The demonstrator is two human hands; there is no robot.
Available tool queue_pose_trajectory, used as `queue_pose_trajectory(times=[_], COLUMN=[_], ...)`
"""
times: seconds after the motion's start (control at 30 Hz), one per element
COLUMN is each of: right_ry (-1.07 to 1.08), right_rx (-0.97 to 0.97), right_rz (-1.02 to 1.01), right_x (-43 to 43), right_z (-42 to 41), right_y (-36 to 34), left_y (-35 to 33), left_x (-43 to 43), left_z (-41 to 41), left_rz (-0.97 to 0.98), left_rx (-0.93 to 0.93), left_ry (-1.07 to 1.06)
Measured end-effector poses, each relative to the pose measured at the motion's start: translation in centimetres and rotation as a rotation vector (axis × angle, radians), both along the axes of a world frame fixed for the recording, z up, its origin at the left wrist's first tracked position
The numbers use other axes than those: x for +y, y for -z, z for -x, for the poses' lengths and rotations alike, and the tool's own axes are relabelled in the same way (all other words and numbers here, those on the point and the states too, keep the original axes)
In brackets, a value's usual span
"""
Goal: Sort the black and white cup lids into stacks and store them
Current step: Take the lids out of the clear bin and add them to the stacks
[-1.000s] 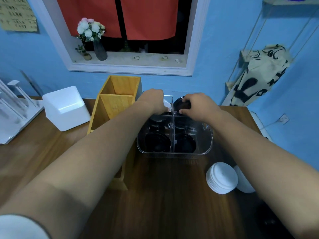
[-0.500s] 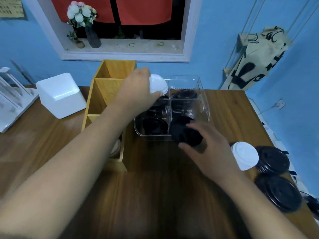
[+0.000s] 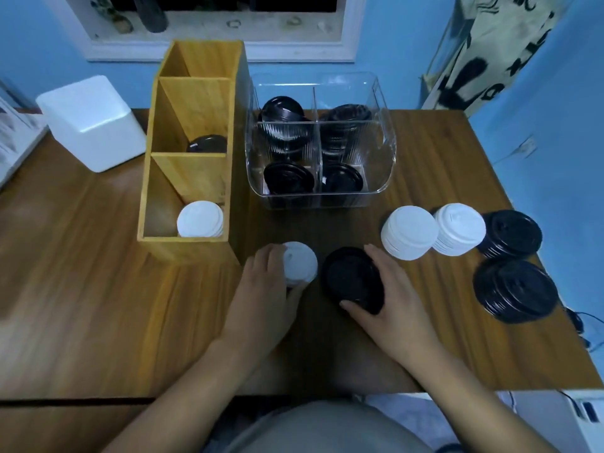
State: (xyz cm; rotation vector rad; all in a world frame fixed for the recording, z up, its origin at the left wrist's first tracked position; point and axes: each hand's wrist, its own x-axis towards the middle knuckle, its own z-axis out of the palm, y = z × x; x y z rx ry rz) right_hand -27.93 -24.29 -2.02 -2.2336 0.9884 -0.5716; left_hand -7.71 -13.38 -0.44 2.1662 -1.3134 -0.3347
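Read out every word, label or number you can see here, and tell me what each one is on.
No text can be read for certain.
On the hanging cloth: big black brush marks, perhaps letters, cut off and unreadable.
On the white lids: raised marks, too small to read.
On the black lids: raised marks, too small to read.

left hand (image 3: 261, 291), right hand (image 3: 394, 297) — both gripping

On the table (image 3: 98, 289), my left hand (image 3: 261, 299) grips a stack (image 3: 302, 263) just left of the pile (image 3: 351, 279) my right hand (image 3: 392, 305) grips. Behind them stand the rack (image 3: 196, 103), left, and the bin (image 3: 387, 152), right. Four other stacks (image 3: 408, 237) lie right of my hands.
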Motion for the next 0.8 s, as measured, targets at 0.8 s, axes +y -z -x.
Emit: queue_pose_trajectory(times=[0.8], right_ry=[-0.574], right_rx=[0.175], right_rz=[0.492], right_x=[0.5], right_z=[0.3], right_y=[-0.6], left_y=[3.3], left_x=[1.2], left_z=[-1.5], left_rz=[0.029], left_rx=[-0.182], left_ry=[0.069])
